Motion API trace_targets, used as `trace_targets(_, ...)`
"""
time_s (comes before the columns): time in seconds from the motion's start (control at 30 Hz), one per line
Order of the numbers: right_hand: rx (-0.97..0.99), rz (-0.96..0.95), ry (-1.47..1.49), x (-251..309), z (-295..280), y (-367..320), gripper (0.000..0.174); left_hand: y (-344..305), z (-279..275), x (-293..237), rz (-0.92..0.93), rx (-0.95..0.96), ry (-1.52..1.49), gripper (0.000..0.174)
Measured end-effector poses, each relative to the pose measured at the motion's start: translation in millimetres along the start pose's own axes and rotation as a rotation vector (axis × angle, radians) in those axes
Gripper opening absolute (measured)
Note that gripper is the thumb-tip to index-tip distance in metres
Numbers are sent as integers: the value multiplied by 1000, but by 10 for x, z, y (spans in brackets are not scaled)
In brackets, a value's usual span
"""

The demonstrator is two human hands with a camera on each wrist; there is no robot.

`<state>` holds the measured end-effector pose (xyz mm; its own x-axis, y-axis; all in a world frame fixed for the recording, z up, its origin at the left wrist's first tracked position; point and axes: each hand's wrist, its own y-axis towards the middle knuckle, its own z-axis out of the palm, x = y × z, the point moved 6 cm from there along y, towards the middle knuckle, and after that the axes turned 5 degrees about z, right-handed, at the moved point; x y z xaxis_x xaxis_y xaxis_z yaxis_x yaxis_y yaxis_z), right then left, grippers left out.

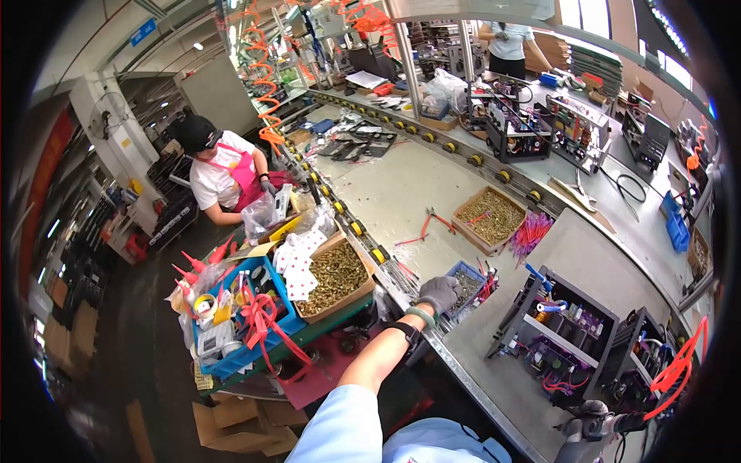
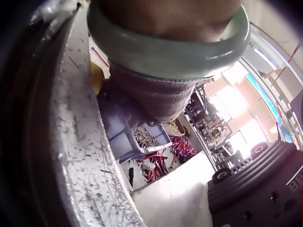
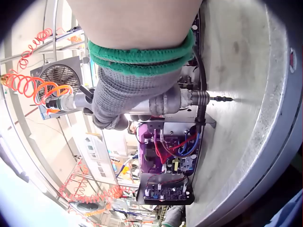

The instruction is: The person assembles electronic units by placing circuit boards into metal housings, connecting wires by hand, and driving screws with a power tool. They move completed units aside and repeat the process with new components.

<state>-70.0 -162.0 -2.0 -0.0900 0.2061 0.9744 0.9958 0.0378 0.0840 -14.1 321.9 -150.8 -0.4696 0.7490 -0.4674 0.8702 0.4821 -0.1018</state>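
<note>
My gloved left hand (image 1: 440, 295) is at the near-left side of a small blue bin (image 1: 457, 315) holding small metal screws (image 1: 468, 285). In the left wrist view, the glove (image 2: 147, 97) overlaps the far side of the blue bin (image 2: 124, 143); its fingertips are hidden. At the lower right, my right hand (image 1: 590, 423) grips a driver. The right wrist view has the gloved fingers (image 3: 111, 106) curled round the driver's metal body (image 3: 164, 104), its bit (image 3: 221, 99) close to the grey worktop. Beside it stands an open device chassis with purple boards (image 3: 149, 149).
A box of brass-coloured parts (image 1: 488, 220) and pink-red wires (image 1: 531, 234) lie beyond the bin. Red-handled pliers (image 1: 427, 225) rest nearby. Left are a full carton (image 1: 332, 282) and blue crate (image 1: 255, 347). A person in a black cap (image 1: 231, 174) sits across the rail.
</note>
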Motion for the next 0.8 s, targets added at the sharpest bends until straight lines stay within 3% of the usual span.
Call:
trace_targets(0.13, 21, -46, 73, -78, -36, -23, 37, -49, 3, 26, 46, 42, -81, 27)
trace_targets(0.37, 15, -73, 134, -111, -11, -49, 34, 24, 81, 219, 6, -148, -196, 30)
trace_targets(0.43, 8, -70, 162, -157, -12, -66, 32, 15, 164, 299, 5, -164, -794, 23)
trace_targets(0.6, 165, -207, 311, -320, 12, -11, 24, -333, 1, 89, -204, 3, -1161, 18)
trace_targets(0.63, 98, -185, 56, -257, 6, -76, 26, -456, -12, 48, -258, 47, -1355, 18)
trace_targets(0.67, 106, -189, 52, -153, 31, -131, 26, -543, 0, 31, -315, 89, -1549, 20)
trace_targets(0.73, 105, -251, 123, 36, 74, -167, 31, -768, -36, -29, -222, 132, -1556, 22)
trace_targets(0.8, 342, -36, 366, -73, -1, -44, 35, -1270, -333, -380, -138, 248, -1712, 22)
